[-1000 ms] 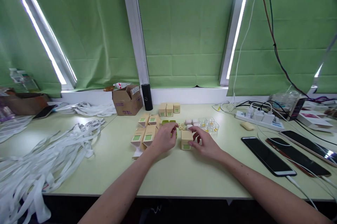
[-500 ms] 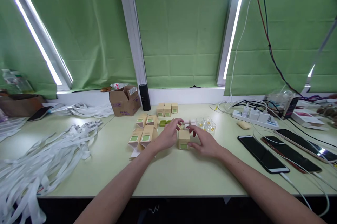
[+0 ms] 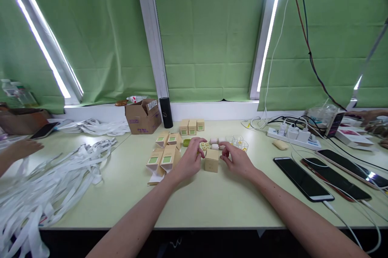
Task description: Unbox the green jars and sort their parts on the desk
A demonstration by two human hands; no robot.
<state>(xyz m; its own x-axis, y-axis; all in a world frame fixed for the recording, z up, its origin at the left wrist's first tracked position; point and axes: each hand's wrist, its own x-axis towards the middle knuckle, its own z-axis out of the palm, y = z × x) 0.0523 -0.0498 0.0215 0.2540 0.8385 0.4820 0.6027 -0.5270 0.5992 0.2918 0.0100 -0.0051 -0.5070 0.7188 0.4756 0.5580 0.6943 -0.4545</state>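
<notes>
A small tan cardboard box (image 3: 211, 162) stands on the table between my hands, a plain face toward me. My left hand (image 3: 190, 161) is at its left with fingers bent and apart. On the other side my right hand (image 3: 238, 161) has its thumb and fingers spread close to the box's right edge. Neither hand grips the box. Behind it are small white cylinders (image 3: 215, 146), small yellowish pieces (image 3: 205, 145) and clear cups (image 3: 239, 143) with gold-coloured bits. A green container (image 3: 186, 142) is partly hidden by my left hand. Several tan boxes (image 3: 170, 158) with open flaps stand at left.
Closed tan boxes (image 3: 192, 127), a black cylinder (image 3: 166, 112) and a brown carton (image 3: 143, 116) stand at the back. White straps (image 3: 75, 173) spread at left, near another person's hand (image 3: 22, 149). Phones (image 3: 303, 178), cables and a power strip (image 3: 292, 137) lie right, another hand (image 3: 370, 116) beyond.
The tan box has turned, so its green-labelled face no longer points at me. My hands have drawn slightly apart from it. Other people's hands have come in at both edges.
</notes>
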